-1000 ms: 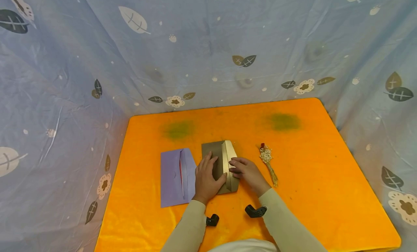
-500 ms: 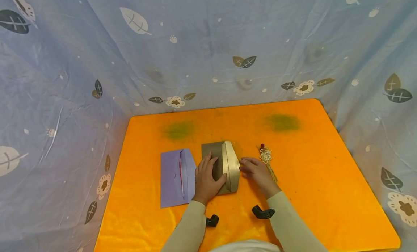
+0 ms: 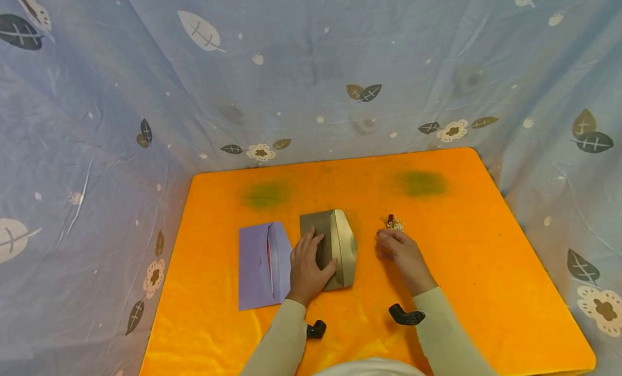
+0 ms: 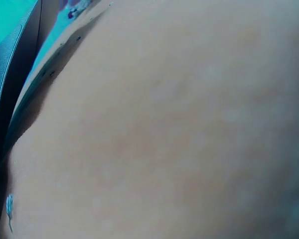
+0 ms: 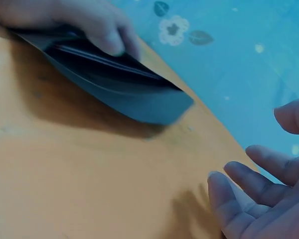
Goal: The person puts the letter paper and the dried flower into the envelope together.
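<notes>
At the left of the orange cloth-covered bench (image 3: 466, 268) lies a flat, purple paper envelope (image 3: 254, 268), its flap turned out to the right and a red strip showing in its slit. To its right, the left hand (image 3: 307, 273) rests on the dark side of a gold-brown, shiny paper envelope (image 3: 347, 246), fingers extended toward the far side and thumb apart. This envelope's golden flap points right; the right wrist view shows its pocket gaping. Farther right, well apart from that flap, the right hand (image 3: 405, 257) hangs with loosely bent, spread fingers, just at a small dried bouquet (image 3: 396, 225) of red and whitish flowers. The hand hides the bouquet's near part; whether they touch cannot be told.
</notes>
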A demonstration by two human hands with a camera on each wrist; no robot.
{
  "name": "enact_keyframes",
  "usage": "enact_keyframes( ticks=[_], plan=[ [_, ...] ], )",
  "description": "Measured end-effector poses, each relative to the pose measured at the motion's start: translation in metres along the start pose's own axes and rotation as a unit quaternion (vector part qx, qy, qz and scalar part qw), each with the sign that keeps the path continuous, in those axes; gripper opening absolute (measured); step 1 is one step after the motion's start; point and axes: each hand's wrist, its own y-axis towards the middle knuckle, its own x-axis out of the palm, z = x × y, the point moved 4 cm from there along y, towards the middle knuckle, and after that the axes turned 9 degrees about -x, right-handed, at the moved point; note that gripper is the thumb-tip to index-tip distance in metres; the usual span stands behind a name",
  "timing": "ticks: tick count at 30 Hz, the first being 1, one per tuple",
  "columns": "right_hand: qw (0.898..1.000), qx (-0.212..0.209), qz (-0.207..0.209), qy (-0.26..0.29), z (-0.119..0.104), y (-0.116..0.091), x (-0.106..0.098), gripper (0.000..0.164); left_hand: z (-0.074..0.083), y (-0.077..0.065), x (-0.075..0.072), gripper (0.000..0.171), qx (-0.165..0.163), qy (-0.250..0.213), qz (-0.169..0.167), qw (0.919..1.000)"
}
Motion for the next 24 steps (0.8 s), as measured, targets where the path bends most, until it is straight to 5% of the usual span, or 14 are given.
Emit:
enact_keyframes(
  ticks=[16, 24],
  plan=[
    [0.992, -0.018, 0.118, -0.042, -0.007, -0.006, -0.064, 0.063, 0.002, 0.000, -0.001, 0.068, 0.015, 0.001, 0.016, 0.9998],
    [0.995, 0.020, 0.075, -0.065, 0.004, -0.003, -0.066, 0.070, 0.000, 0.000, 0.000, 0.068, 0.011, 0.000, 0.012, 0.9999]
  ],
)
